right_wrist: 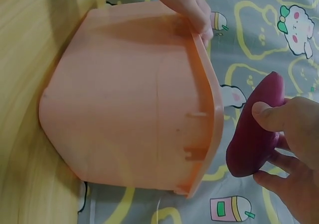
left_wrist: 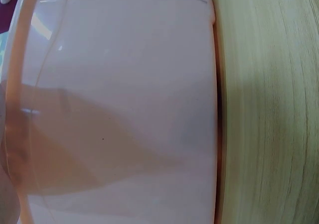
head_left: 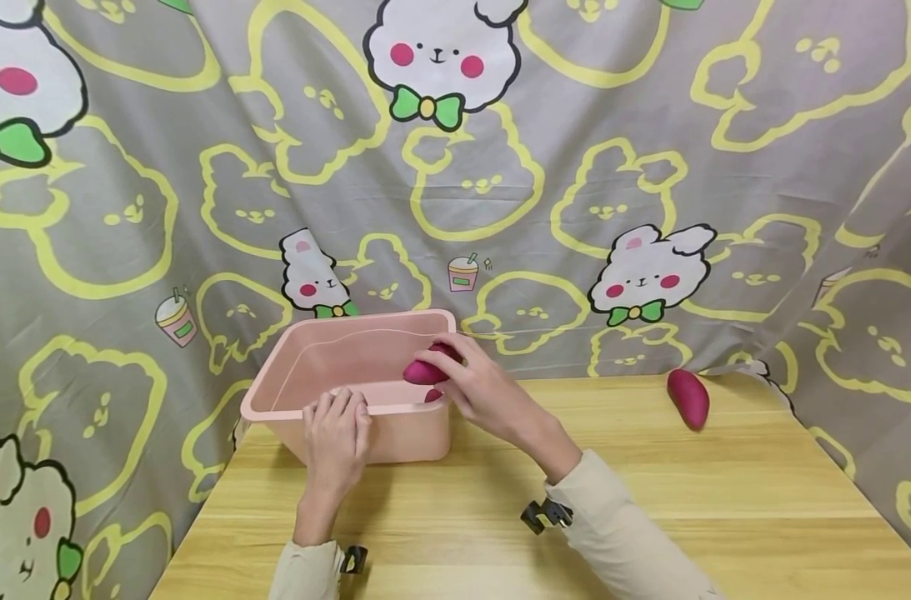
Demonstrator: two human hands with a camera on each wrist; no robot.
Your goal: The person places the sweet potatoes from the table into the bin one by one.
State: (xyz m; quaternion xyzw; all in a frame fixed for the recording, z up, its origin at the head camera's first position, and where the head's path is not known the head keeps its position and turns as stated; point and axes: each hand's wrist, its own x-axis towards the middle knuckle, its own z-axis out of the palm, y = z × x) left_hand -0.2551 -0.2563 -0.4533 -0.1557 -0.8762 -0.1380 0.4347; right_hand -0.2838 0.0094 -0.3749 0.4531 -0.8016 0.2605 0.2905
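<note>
A pink plastic bin (head_left: 413, 437) stands on the wooden table, its opening facing up. My left hand (head_left: 337, 433) grips its near rim, fingers hooked over the edge. Over the bin's right end, my right hand (head_left: 485, 387) holds a purple-red sweet potato (head_left: 423, 372). The right wrist view shows the thumb on one side of this sweet potato (right_wrist: 256, 127) and fingers on the other, beside the rim. Inside the bin, a small part of another purple-red piece (head_left: 433, 396) shows above the near rim. The left wrist view is filled mostly by the bin's outer wall (left_wrist: 119, 104).
Another sweet potato (head_left: 688, 399) lies at the back right of the table (head_left: 620, 467). Behind the table hangs a grey curtain (head_left: 500, 242) printed with rabbits and yellow outlines. A dark strap clip (head_left: 547, 515) sits by the right sleeve.
</note>
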